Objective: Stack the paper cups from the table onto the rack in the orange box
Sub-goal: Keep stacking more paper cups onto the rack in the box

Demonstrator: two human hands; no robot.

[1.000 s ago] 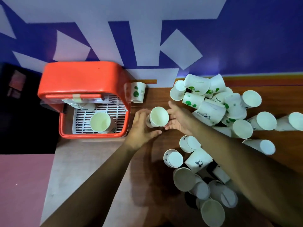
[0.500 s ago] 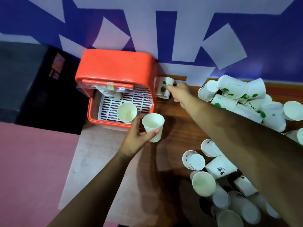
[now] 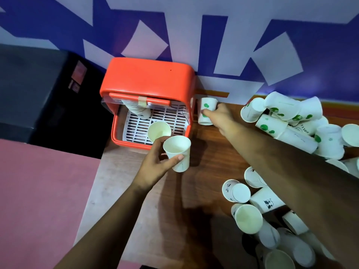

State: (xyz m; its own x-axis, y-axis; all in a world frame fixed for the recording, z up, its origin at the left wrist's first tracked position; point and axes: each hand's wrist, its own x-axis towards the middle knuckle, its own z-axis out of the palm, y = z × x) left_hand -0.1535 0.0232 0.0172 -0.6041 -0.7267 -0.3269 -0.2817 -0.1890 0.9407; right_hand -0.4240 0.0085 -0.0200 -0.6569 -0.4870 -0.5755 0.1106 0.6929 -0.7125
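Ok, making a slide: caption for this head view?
Left hand holds a plain cup near the orange box; right hand grasps a green-dotted cup beside it.

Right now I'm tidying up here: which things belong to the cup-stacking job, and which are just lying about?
Job: plain cup in the left hand; green-dotted cup gripped by the right hand; loose cups on the table; orange box; white rack; upright cup on it.
Lying about: black cabinet; pink floor.
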